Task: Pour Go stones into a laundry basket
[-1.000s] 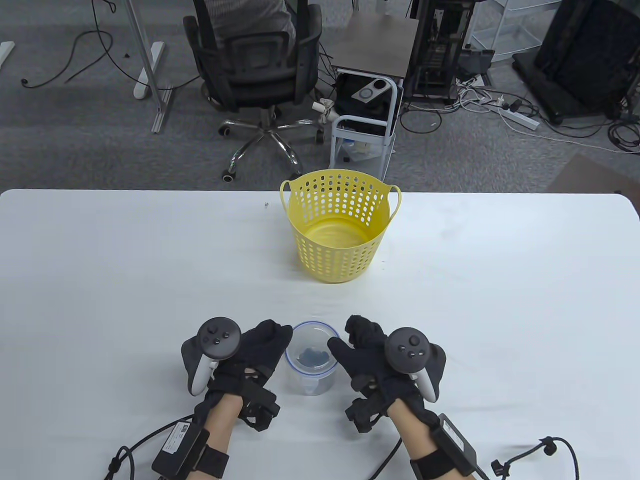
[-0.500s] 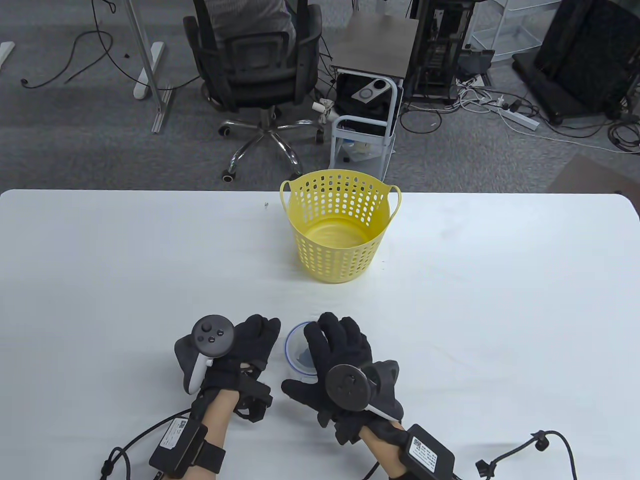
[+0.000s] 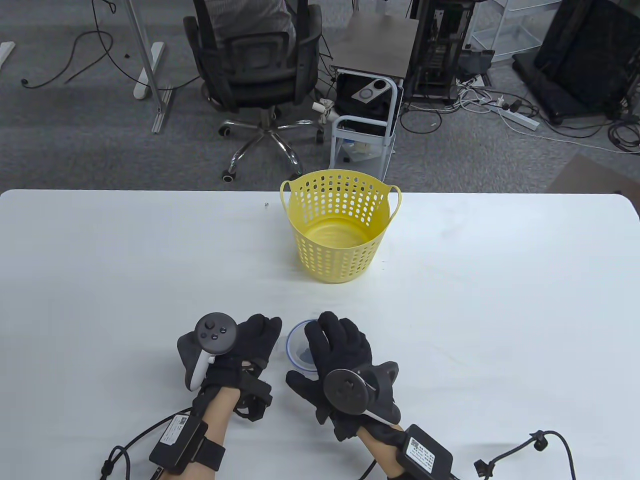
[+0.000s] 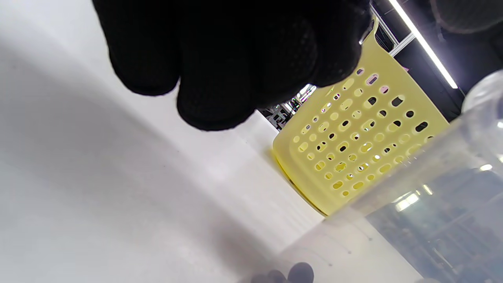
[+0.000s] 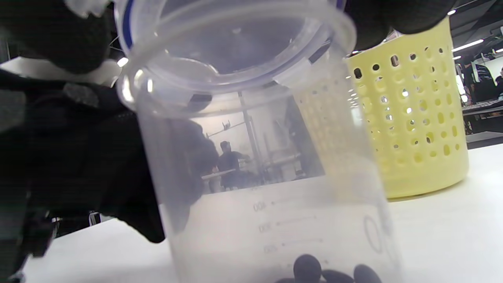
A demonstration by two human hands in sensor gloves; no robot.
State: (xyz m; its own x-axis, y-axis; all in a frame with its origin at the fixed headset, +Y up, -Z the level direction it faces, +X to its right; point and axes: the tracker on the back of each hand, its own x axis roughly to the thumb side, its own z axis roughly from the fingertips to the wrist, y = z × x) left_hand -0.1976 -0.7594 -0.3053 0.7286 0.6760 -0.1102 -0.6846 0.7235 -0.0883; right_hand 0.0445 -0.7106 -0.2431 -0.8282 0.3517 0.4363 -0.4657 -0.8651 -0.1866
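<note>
White desk fills the near half of the table view, with grey carpet, an office chair and a small cart behind it. Yellow laundry basket stands upright at the far middle of the desk, nothing visible inside.

Clear plastic container with a blue rim sits near the front edge, well apart from the basket. Right hand lies over its top, fingers spread across the lid and rim, covering most of it in the table view. Left hand is just beside the container on its left, fingers loosely curled; touching or not, cannot tell from above.

Right wrist view shows what the top view hides: lid on the container, printed measuring marks on the wall, and dark Go stones lying at the bottom. Left glove shows through the plastic there.

Left wrist view has the left fingers bunched with nothing between them, the basket behind, the container wall at the right.
</note>
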